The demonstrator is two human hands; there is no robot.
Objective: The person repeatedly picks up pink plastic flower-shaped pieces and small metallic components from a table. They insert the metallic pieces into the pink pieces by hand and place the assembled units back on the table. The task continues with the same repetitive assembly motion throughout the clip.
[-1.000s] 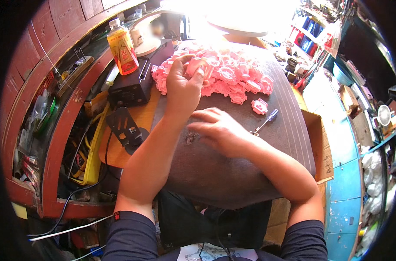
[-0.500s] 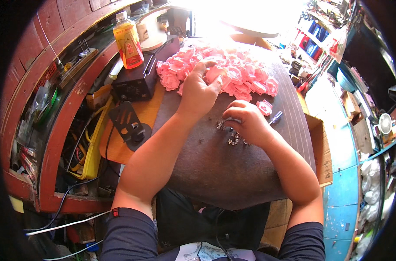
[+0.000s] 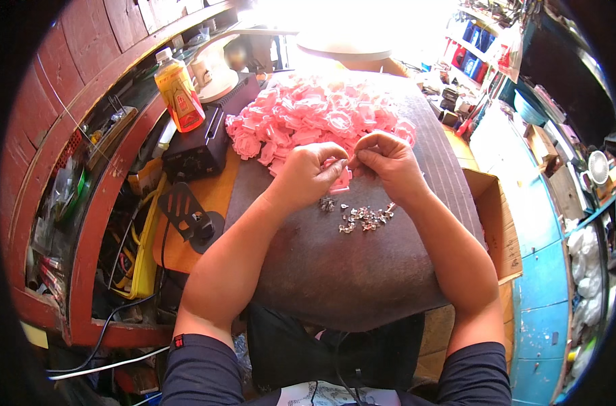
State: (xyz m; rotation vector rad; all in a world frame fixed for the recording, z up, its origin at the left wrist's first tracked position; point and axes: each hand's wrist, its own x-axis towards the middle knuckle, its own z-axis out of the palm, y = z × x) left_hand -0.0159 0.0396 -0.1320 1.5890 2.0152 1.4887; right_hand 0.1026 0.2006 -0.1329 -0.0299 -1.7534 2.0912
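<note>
My left hand is closed on a pink plastic piece, part of which shows below its fingertips. Close beside it, my right hand pinches with thumb and forefinger at the piece's edge; whatever lies between those fingers is too small to make out. Beyond both hands spreads a large heap of similar pink plastic pieces. Several small shiny metal parts lie scattered on the dark tabletop just nearer than my hands.
Left of the heap, a bottle of orange drink stands on a black box. A black phone stand is nearer, on an orange board. An open cardboard box sits against the table's right side. Shelves line the left.
My left hand has come back from the heap with a pink piece. My right hand has risen from the metal parts to meet it. More metal parts are now uncovered.
</note>
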